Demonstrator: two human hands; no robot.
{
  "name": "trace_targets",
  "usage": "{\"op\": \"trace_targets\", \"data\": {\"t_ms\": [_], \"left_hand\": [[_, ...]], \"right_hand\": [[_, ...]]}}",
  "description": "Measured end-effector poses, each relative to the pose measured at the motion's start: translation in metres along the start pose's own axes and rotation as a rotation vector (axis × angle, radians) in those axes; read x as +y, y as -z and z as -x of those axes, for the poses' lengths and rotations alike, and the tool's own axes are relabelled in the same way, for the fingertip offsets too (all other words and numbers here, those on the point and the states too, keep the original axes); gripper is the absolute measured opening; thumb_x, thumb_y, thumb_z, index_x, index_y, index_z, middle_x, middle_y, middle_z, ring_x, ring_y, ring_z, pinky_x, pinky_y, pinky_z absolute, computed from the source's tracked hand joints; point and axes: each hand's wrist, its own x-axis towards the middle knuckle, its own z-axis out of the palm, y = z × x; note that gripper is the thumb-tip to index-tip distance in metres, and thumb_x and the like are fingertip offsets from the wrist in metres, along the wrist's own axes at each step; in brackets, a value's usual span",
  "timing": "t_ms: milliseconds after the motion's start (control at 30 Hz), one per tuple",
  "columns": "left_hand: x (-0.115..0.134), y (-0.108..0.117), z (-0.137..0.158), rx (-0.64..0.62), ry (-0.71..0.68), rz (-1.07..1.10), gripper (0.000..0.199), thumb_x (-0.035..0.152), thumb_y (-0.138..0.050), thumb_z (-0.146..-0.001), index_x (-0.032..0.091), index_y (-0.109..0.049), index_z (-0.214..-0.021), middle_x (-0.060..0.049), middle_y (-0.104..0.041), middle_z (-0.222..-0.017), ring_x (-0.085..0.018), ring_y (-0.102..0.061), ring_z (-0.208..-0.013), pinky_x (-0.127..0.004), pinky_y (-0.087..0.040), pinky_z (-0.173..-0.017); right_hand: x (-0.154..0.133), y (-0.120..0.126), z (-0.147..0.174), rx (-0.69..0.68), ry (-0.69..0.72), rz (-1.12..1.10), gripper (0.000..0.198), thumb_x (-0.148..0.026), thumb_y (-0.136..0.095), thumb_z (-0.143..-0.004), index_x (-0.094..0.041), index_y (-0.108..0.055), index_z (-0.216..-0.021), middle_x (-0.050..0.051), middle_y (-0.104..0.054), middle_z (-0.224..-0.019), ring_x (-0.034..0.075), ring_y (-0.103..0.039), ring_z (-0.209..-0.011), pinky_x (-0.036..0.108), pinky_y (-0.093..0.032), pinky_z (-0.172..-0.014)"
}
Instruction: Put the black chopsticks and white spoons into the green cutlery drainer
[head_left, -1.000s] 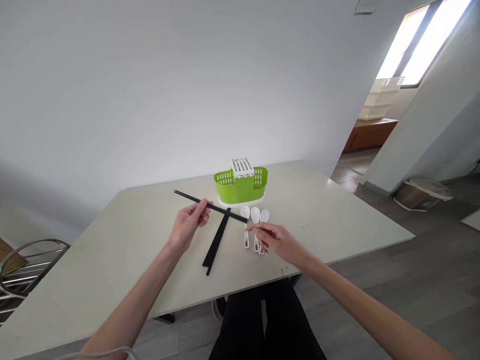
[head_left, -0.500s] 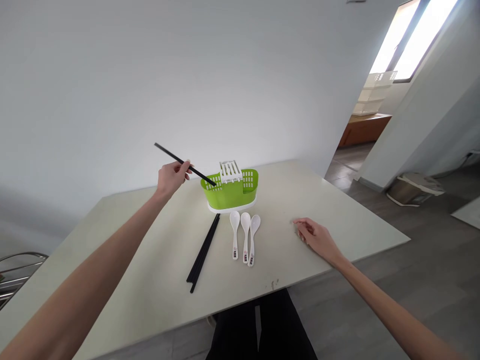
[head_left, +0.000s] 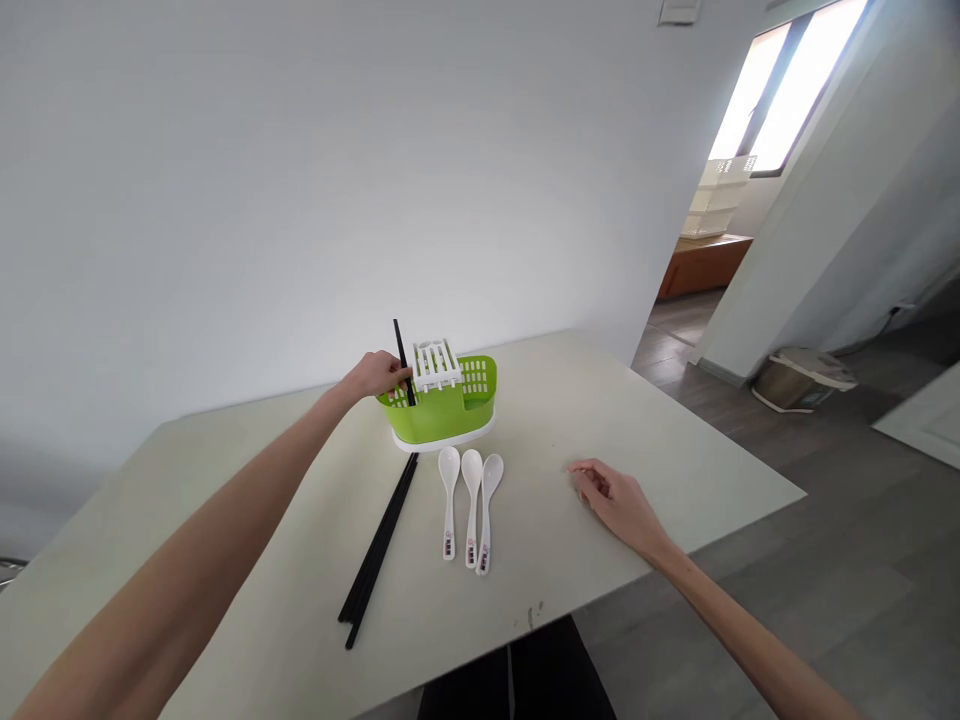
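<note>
My left hand (head_left: 380,373) is closed on a black chopstick (head_left: 400,342) at the left end of a green cutlery holder (head_left: 442,418). The chopstick stands nearly upright, its lower end inside the left compartment. A white slotted rack (head_left: 436,365) sits across the holder's middle. My right hand (head_left: 611,497) rests on the table with loosely bent fingers and nothing in it. In front of the holder lie three white spoons (head_left: 449,500), bowls pointing away from me. To their left lies a bundle of black chopsticks (head_left: 381,545), which touch one another.
The pale table (head_left: 262,560) stands against a white wall (head_left: 337,180). Dark marks (head_left: 531,614) show near its front edge. A waste bin (head_left: 801,378) is on the floor at the right, beyond the table.
My left hand has moved to the holder and turned the chopstick from a slant to nearly upright, lower end inside the left compartment. My right hand stays on the table. The view has shifted slightly.
</note>
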Motion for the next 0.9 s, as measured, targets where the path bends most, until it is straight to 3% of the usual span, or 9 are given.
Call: {"op": "trace_targets", "data": {"t_ms": [267,467,533,667,733,900], "left_hand": [[0.001,-0.004,-0.005,-0.004,0.064,-0.118,0.034,0.043,-0.061,-0.082,0.022,-0.072,-0.058,-0.006,-0.075,-0.064,-0.022,-0.072,-0.067,-0.028,-0.053,-0.065],[0.0,0.001,0.014,0.244,0.098,-0.25,0.039,0.056,-0.06,-0.088,0.023,-0.08,-0.095,-0.012,-0.081,-0.096,-0.033,-0.073,-0.096,-0.038,-0.053,-0.078],[-0.003,0.005,0.028,0.356,0.087,-0.223,0.044,0.06,-0.053,-0.093,0.024,-0.077,-0.102,-0.009,-0.081,-0.098,-0.031,-0.072,-0.093,-0.037,-0.052,-0.075],[-0.017,0.0,0.065,0.493,0.093,-0.093,0.046,0.062,-0.044,-0.097,0.024,-0.07,-0.096,-0.006,-0.078,-0.089,-0.025,-0.07,-0.081,-0.032,-0.047,-0.067],[-0.028,-0.012,0.086,0.436,0.077,-0.097,0.045,0.061,-0.042,-0.097,0.024,-0.068,-0.093,-0.005,-0.077,-0.085,-0.024,-0.069,-0.077,-0.032,-0.045,-0.066],[-0.046,-0.058,0.14,-0.028,0.02,-0.216,0.044,0.064,-0.046,-0.093,0.027,-0.069,-0.095,-0.005,-0.079,-0.095,-0.027,-0.072,-0.085,-0.033,-0.045,-0.066]], "right_hand": [[-0.001,-0.001,-0.001,0.008,-0.004,0.008,0.049,-0.062,-0.046,-0.101,-0.023,-0.072,-0.112,0.004,-0.069,-0.075,0.022,-0.062,-0.067,0.033,-0.046,-0.065],[-0.001,-0.001,0.0,0.023,0.003,0.019,0.048,-0.061,-0.047,-0.1,-0.022,-0.073,-0.112,0.003,-0.069,-0.074,0.021,-0.06,-0.065,0.032,-0.046,-0.064],[-0.001,-0.001,0.0,0.026,0.012,0.019,0.047,-0.061,-0.047,-0.099,-0.022,-0.073,-0.111,0.003,-0.069,-0.073,0.021,-0.061,-0.065,0.032,-0.046,-0.064],[-0.002,-0.001,-0.001,0.045,0.014,0.028,0.048,-0.061,-0.048,-0.098,-0.022,-0.073,-0.108,0.003,-0.07,-0.072,0.021,-0.062,-0.065,0.032,-0.047,-0.065],[-0.001,-0.001,-0.001,0.048,0.012,0.036,0.048,-0.061,-0.048,-0.097,-0.022,-0.073,-0.108,0.003,-0.07,-0.072,0.021,-0.063,-0.065,0.033,-0.047,-0.066],[0.004,-0.002,0.0,0.053,0.026,0.051,0.045,-0.058,-0.048,-0.098,-0.022,-0.073,-0.11,0.003,-0.071,-0.075,0.021,-0.063,-0.068,0.033,-0.047,-0.068]]}}
